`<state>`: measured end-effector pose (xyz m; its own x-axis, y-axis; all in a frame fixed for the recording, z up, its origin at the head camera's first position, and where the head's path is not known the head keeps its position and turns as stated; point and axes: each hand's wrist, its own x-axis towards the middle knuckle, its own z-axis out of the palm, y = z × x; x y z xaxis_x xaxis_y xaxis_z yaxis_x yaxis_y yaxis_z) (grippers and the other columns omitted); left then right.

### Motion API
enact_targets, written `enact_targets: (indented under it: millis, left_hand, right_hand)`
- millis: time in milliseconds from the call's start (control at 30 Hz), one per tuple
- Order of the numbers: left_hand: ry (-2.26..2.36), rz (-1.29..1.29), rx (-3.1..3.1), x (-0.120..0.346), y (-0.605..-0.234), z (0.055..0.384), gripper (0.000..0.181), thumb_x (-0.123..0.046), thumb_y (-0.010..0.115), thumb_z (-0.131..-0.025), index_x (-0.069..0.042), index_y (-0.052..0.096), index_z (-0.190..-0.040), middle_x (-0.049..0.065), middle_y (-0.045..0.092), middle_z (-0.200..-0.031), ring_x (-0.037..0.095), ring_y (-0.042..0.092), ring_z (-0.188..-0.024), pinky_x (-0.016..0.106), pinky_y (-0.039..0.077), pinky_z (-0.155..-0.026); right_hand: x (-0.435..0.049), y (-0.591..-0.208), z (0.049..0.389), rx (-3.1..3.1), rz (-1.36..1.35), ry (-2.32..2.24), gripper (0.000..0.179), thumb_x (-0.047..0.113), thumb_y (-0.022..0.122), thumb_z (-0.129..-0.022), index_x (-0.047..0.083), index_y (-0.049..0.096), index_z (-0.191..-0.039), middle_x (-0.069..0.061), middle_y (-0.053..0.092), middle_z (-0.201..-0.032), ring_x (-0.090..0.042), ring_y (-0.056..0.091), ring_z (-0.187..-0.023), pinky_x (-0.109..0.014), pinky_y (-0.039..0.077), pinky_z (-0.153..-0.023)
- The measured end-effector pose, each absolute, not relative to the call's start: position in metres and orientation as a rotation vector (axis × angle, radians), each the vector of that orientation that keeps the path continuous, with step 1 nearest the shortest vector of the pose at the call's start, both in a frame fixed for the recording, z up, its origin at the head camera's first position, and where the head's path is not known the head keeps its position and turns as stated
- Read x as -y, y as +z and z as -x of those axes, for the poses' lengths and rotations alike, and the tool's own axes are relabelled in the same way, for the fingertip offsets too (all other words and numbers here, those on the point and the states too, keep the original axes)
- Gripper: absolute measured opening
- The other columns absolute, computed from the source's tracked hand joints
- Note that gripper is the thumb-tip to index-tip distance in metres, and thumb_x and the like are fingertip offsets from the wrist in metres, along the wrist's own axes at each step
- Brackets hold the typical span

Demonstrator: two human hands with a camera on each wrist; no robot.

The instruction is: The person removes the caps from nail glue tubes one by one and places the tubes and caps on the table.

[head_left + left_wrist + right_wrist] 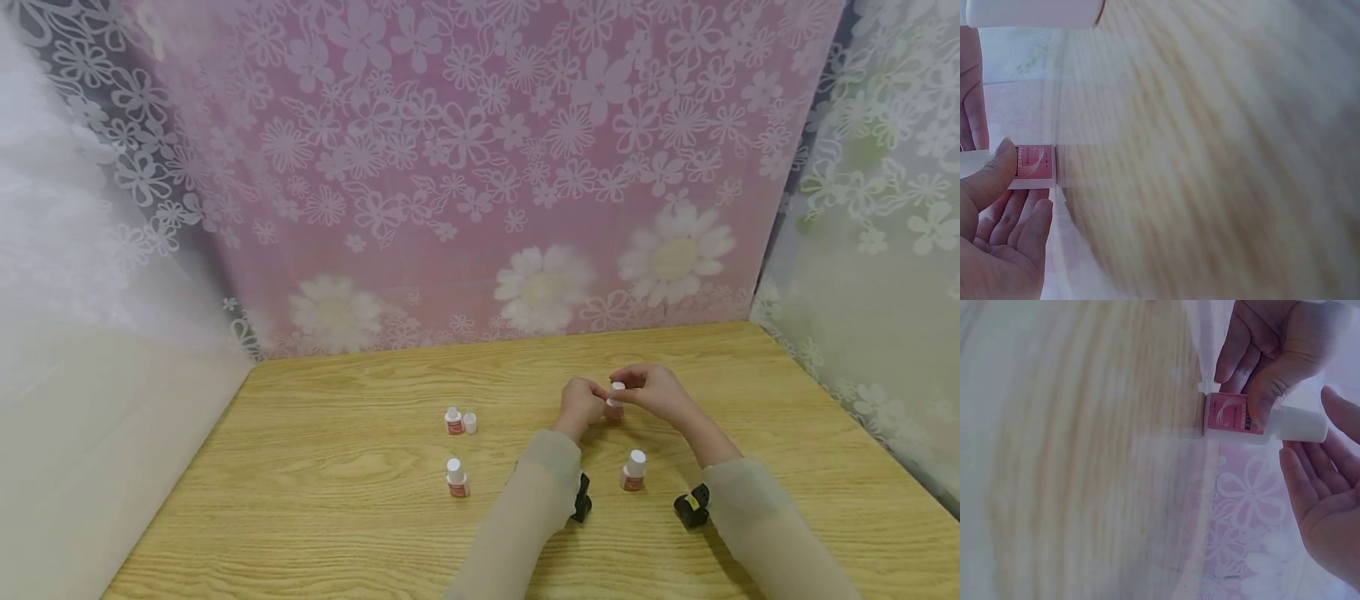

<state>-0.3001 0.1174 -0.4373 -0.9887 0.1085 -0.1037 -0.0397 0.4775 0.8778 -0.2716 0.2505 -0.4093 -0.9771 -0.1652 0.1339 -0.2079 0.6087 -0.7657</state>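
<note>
My left hand (582, 406) pinches the body of a small white bottle with a red label (1229, 415), its thumb lying across the label. The bottle stands upright, base on or just at the wooden table. At its top is a white cap (1304, 425). Around that cap is my right hand (660, 392); in the right wrist view its fingertips (1291, 456) touch the cap from one side, while the thumb appears apart from it. Nearest to the hands, a second capped bottle (633, 471) stands on the table in front.
To the left stand a bottle without its cap (454, 423), a loose white cap (470, 423) beside it, and another capped bottle (457, 479). Black wrist devices (692, 508) sit by the sleeves. Flowered curtains (450, 167) enclose the wooden table (337, 500).
</note>
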Motion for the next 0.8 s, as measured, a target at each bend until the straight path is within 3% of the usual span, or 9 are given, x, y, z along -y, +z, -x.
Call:
enact_targets:
  millis: [167,400,800]
  left_hand:
    - [1.525,-0.037,-2.573,-0.1178,-0.4384,0.3005,0.015,-0.012,0.081,-0.061,-0.008,0.066,-0.063,-0.004,0.056,-0.066,0.01,0.049,-0.065,0.025,0.043,-0.057]
    - [1.531,-0.04,-2.572,-0.1182,-0.4382,0.2994,0.014,-0.011,0.08,-0.063,-0.006,0.067,-0.064,-0.004,0.056,-0.068,0.01,0.049,-0.066,0.025,0.043,-0.057]
    - [1.548,-0.03,-2.555,-0.1182,-0.4371,0.2997,0.017,-0.011,0.083,-0.058,-0.007,0.067,-0.063,-0.004,0.055,-0.063,0.01,0.047,-0.062,0.025,0.041,-0.055]
  right_hand:
    - [-0.2479,-0.4093,0.2706,2.747,-0.294,1.266,0.037,0.018,0.068,-0.078,-0.007,0.056,-0.102,-0.017,0.06,-0.092,-0.03,0.057,-0.085,-0.037,0.047,-0.068]
    - [-0.2481,-0.4098,0.2703,2.737,-0.262,1.181,0.02,0.015,0.067,-0.079,-0.001,0.058,-0.087,-0.008,0.06,-0.08,-0.023,0.056,-0.074,-0.034,0.045,-0.061]
    - [-0.2485,-0.4062,0.2709,2.754,-0.273,1.258,0.021,0.01,0.063,-0.082,-0.005,0.061,-0.097,-0.015,0.062,-0.09,-0.03,0.057,-0.085,-0.04,0.046,-0.07]
